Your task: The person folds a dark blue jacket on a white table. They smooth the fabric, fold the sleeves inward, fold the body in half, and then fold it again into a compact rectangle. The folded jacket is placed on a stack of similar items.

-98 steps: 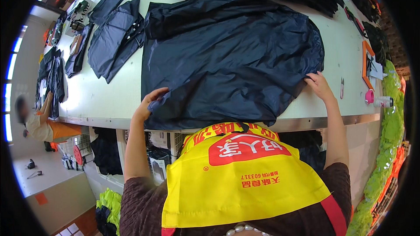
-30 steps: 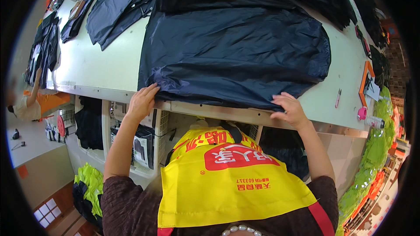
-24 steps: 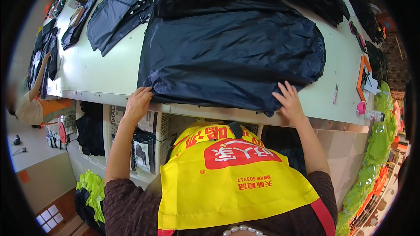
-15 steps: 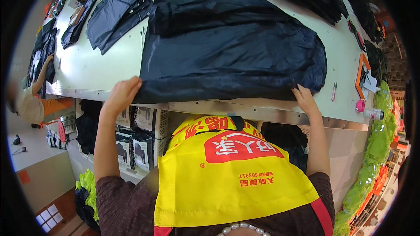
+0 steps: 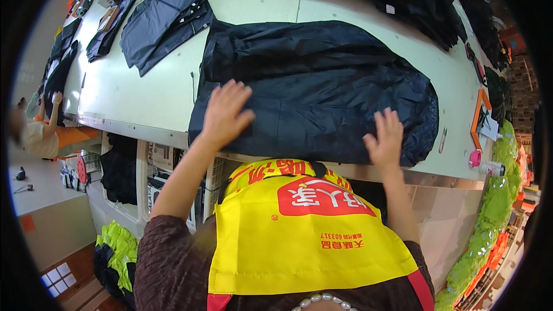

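CHANGE: near hem now folded up; dark garment (image 5: 322,92) lying doubled on the counter (image 5: 144,92) | GRIP: left hand (image 5: 224,112) and right hand (image 5: 385,138) released, palms flat, pressing the fold | MEANING: fold likely being smoothed.

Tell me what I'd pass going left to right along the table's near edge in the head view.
Left hand flat on the dark folded garment → right hand on the same garment → small metal clipper → pink tape roll → clear bottle.
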